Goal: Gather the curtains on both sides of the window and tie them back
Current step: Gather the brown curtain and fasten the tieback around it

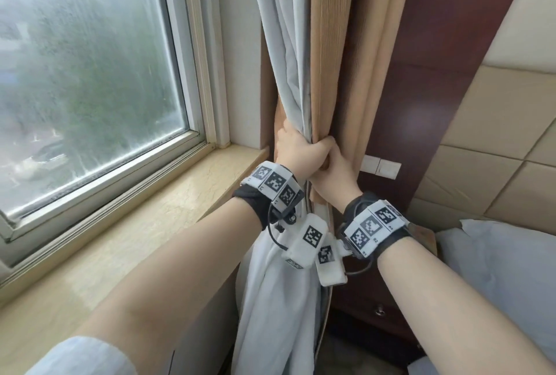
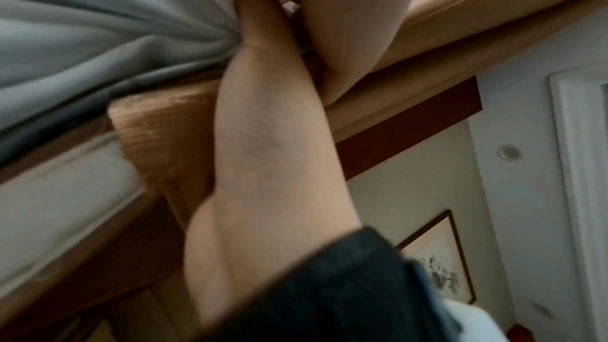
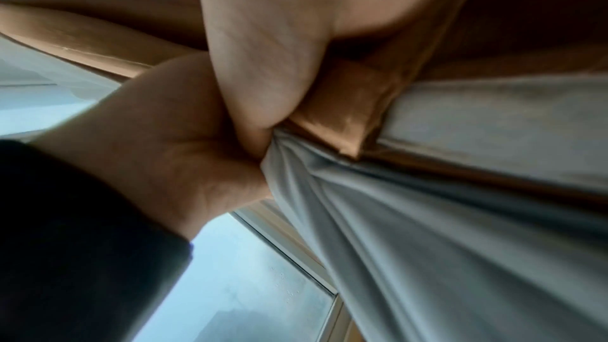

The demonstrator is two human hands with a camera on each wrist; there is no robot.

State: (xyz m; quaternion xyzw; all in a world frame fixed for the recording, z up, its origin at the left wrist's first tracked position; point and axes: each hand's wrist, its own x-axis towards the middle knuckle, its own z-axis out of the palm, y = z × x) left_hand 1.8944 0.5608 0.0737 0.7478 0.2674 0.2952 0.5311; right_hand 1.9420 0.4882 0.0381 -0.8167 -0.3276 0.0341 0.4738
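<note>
At the right edge of the window (image 1: 90,74), just beyond the marble sill (image 1: 168,209), the tan curtain (image 1: 340,59) and its pale grey lining (image 1: 285,44) hang bunched into one narrow column against the dark wood wall panel (image 1: 451,59). Both hands meet on that bunch, level with the sill and touching one another. The left hand (image 1: 296,152) wraps the gathered fabric from the window side, its fingers curled tightly round it and the knuckles facing the head camera. The right hand (image 1: 334,176) comes in from the other side, just below and against the left; its fingers are hidden behind the cloth in the head view. In the right wrist view its fingers (image 3: 184,144) are curled and pinching the grey lining where the folds converge, with a folded tan strip (image 3: 335,118) pressed beside them; I cannot tell whether that strip is a tieback or a fold of the curtain. The left wrist view shows the left thumb (image 2: 260,43) pressed along the pinched grey folds. Below the hands the lining falls loose in a white mass (image 1: 276,299) between the forearms. Each wrist wears a black band with white marker blocks (image 1: 276,185). A white wall switch (image 1: 382,167) sits on the panel just right of the curtain, and a pillow (image 1: 496,269) lies at the lower right.
</note>
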